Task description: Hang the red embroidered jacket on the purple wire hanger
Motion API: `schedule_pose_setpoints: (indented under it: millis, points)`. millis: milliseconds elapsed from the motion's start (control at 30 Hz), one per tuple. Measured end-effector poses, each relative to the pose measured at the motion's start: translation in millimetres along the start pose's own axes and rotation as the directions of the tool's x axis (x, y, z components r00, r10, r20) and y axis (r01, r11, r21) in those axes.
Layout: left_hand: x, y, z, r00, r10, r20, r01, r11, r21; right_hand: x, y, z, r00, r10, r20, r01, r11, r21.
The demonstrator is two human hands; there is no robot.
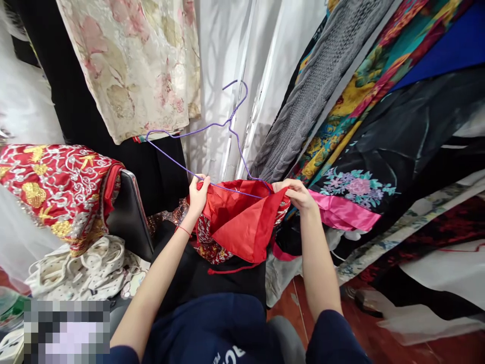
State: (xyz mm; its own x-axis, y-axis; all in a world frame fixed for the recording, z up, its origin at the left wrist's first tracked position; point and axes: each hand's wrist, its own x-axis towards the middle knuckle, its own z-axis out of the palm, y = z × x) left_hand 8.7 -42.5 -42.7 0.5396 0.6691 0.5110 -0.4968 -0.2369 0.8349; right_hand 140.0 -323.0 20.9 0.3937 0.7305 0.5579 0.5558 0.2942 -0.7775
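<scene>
A red garment [242, 230] with a smooth satin lining and gold and silver embroidery hangs between my two hands over my lap. My left hand [199, 194] pinches its upper left edge, close to the lower bar of a purple wire hanger [200, 129]. At the upper right edge, my right hand [299, 193] grips the cloth. The hanger's right corner dips inside the garment's opening, while its left corner sticks out in the open. Its hook points up. A thin red cord [235, 270] dangles from the garment's bottom.
Another red embroidered garment [56, 187] drapes over a dark chair back [131, 212] at left. White dotted cloth [91, 268] lies below it. A cream floral garment [132, 65] hangs ahead; a grey knit [326, 86] and several patterned clothes hang at right.
</scene>
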Motion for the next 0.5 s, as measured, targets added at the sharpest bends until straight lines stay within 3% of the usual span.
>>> schedule_pose_setpoints:
  millis: [100,167,267,400,500]
  points:
    - [-1.2,2.1,2.3,1.000,-0.010,-0.010,0.010,1.000,-0.015,1.9,-19.8,4.3,0.979,-0.051,0.199,0.060,0.997,-0.040]
    - [-1.7,2.4,0.1,1.000,-0.012,0.011,0.012,1.000,-0.012,8.7,-28.7,4.1,0.975,0.004,0.222,0.026,0.991,-0.134]
    - [-2.3,1.2,-5.9,0.999,-0.011,0.046,0.011,1.000,-0.015,18.9,-25.4,-2.0,0.994,0.052,0.101,-0.024,0.965,-0.260]
    - [-4.9,-1.8,-5.3,0.998,-0.028,0.056,0.029,1.000,-0.010,24.0,-0.3,-8.2,0.992,-0.038,-0.117,-0.005,0.937,-0.349]
    - [-8.3,-3.5,2.9,0.999,-0.031,0.044,0.032,0.999,-0.017,29.7,11.3,-1.2,0.980,-0.085,-0.178,0.007,0.917,-0.399]
